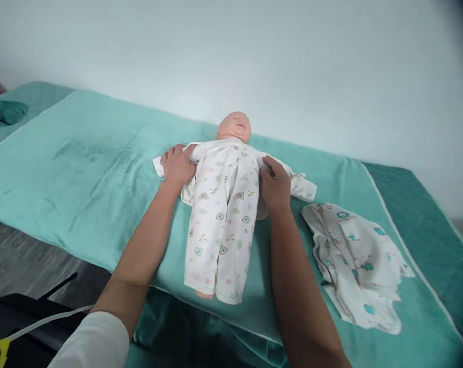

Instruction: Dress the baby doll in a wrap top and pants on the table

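A baby doll lies on its back, head toward the wall, in white baby clothes printed with small green and pink animals. Toes show at one trouser cuff. Another white garment lies spread under it, with a sleeve stretched out to the right. My left hand rests on the sleeve beside the doll's chest, fingers apart. On the opposite side, my right hand has its fingers curled in at the edge of the clothes by the doll's arm; its fingertips are partly hidden.
A crumpled white baby garment with teal prints lies to the right. Green velvety cloth covers the bed, which stands against a pale wall. At the lower left are a black object and a white cable.
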Demonstrator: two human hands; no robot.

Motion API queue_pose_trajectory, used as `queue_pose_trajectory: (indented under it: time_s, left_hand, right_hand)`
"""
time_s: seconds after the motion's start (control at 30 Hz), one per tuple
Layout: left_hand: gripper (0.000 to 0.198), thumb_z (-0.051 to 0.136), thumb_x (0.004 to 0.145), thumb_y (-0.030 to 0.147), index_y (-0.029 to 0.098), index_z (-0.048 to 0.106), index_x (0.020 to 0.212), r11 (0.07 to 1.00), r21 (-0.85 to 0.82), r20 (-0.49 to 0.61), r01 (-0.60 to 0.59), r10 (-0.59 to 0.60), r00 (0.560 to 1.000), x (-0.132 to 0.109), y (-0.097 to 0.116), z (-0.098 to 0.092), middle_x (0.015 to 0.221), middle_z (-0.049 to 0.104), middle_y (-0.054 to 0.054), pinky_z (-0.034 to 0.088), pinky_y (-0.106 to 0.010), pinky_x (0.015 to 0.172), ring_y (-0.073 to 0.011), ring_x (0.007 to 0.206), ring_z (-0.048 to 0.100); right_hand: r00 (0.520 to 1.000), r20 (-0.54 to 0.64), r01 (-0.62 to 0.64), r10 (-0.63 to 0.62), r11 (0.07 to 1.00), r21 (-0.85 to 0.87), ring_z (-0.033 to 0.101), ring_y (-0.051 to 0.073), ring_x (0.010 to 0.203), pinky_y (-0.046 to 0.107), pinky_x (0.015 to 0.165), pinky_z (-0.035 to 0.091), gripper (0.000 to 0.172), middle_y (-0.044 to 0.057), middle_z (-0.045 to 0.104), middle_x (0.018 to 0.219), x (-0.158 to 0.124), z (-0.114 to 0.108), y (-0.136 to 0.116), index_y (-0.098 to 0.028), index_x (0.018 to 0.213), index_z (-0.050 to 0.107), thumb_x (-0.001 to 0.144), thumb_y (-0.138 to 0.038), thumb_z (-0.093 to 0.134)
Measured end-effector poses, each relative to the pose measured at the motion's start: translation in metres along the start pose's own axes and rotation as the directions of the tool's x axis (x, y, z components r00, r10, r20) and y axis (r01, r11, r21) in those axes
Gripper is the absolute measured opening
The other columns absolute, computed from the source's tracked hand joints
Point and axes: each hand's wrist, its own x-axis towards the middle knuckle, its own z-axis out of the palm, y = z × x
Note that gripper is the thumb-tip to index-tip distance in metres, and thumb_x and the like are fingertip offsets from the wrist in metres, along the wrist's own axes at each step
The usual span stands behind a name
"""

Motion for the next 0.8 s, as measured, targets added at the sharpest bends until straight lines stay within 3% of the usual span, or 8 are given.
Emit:
queue_pose_trajectory:
  time_s: [0.07,0.17,0.27,0.37,0.43,0.53,0.8]
  left_hand:
    - [0.063,0.049,0.090,0.024,0.039,0.058,0.150,1.000,-0.005,0.006,0.003,-0.003,1.000,-0.001,0.000,0.000,0.148,0.060,-0.008,0.037,-0.055,0.118,-0.0347,0.137,0.051]
    - [0.064,0.049,0.089,0.023,0.039,0.057,0.150,1.000,-0.017,0.011,-0.008,0.008,1.000,-0.001,0.000,0.000,0.148,0.060,-0.008,0.037,-0.055,0.118,-0.0345,0.137,0.051]
    - [0.064,0.048,0.090,0.025,0.039,0.055,0.152,1.000,-0.017,0.020,-0.003,0.004,1.000,0.000,0.000,-0.001,0.151,0.059,-0.008,0.037,-0.055,0.118,-0.0340,0.140,0.049]
    - [0.064,0.049,0.092,0.028,0.038,0.053,0.155,1.000,-0.013,0.038,0.018,-0.017,0.999,0.002,0.001,-0.002,0.154,0.058,-0.007,0.036,-0.053,0.120,-0.0332,0.143,0.047]
    - [0.064,0.049,0.091,0.028,0.038,0.053,0.155,1.000,-0.013,0.048,0.023,-0.022,0.999,0.003,0.001,-0.003,0.154,0.058,-0.007,0.037,-0.053,0.120,-0.0330,0.143,0.047]
    - [0.066,0.050,0.091,0.025,0.039,0.053,0.154,1.000,-0.022,0.052,0.013,-0.011,0.999,0.004,-0.001,-0.004,0.153,0.058,-0.007,0.038,-0.054,0.119,-0.0333,0.143,0.048]
    - [0.063,0.050,0.091,0.025,0.039,0.056,0.152,0.997,-0.066,0.067,0.026,-0.022,0.998,0.003,-0.003,-0.007,0.153,0.057,-0.007,0.041,-0.054,0.119,-0.0341,0.142,0.049]
  right_hand:
    - [1.000,0.011,-0.005,0.004,0.999,0.032,0.066,0.027,0.129,0.050,0.117,0.048,0.039,0.012,0.073,0.136,-0.002,0.004,-0.026,-0.020,0.125,0.071,0.094,-0.038,0.055]
    - [0.960,0.205,0.203,-0.189,0.978,-0.050,0.061,0.028,0.134,0.049,0.119,0.044,0.040,0.012,0.069,0.142,0.004,0.021,-0.075,-0.021,0.133,0.066,0.097,-0.034,0.055]
    - [0.806,0.524,0.451,-0.274,0.858,-0.245,0.057,0.035,0.136,0.051,0.119,0.041,0.044,0.017,0.066,0.145,0.021,0.050,-0.119,-0.015,0.138,0.064,0.098,-0.030,0.057]
    - [0.670,0.718,0.616,-0.190,0.682,-0.394,0.058,0.038,0.130,0.052,0.115,0.041,0.042,0.021,0.067,0.137,0.037,0.079,-0.147,-0.008,0.134,0.065,0.098,-0.026,0.054]
    - [0.632,0.765,0.651,-0.123,0.620,-0.438,0.058,0.038,0.129,0.051,0.111,0.042,0.042,0.022,0.064,0.137,0.044,0.091,-0.154,-0.008,0.133,0.065,0.095,-0.025,0.056]
    - [0.611,0.788,0.668,-0.076,0.583,-0.461,0.058,0.038,0.126,0.049,0.106,0.044,0.046,0.021,0.061,0.139,0.052,0.093,-0.151,-0.011,0.134,0.063,0.090,-0.024,0.063]
    - [0.607,0.791,0.645,-0.078,0.629,-0.433,0.056,0.037,0.125,0.045,0.096,0.048,0.045,0.017,0.062,0.137,0.061,0.069,-0.135,-0.015,0.127,0.065,0.083,-0.019,0.069]
